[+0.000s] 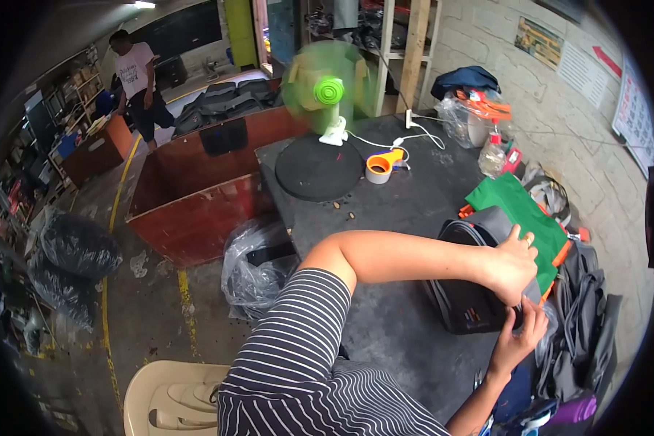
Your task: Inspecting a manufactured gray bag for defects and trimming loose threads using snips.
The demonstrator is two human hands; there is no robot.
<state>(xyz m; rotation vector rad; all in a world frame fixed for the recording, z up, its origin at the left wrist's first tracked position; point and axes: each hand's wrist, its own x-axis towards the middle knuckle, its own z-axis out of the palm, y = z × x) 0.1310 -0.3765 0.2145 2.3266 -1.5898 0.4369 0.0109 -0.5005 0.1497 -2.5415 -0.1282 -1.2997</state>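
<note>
A black-and-grey fabric piece [461, 296], shaped like a soft bag with curved, layered edges and a small coloured label, lies at the right side of the black table [385, 320]. Reaching across from the left, my left hand [513, 265] is bent at the wrist with curled fingers on the grey part of it. Below that, my right hand [519, 338] pinches near the piece's right corner; its thumb and fingertips come close together there. What exactly lies between the fingertips is partly hidden. A green cloth [519, 211] with orange parts lies just beyond my left hand.
On the table stand a spinning green fan [329, 91] on a black disc [318, 171] and an orange tape dispenser [382, 166]. Grey fabric [578, 327] heaps along the right edge. A red bin [196, 218] adjoins the table; a person [134, 80] stands behind it. A beige chair [171, 400] is near left.
</note>
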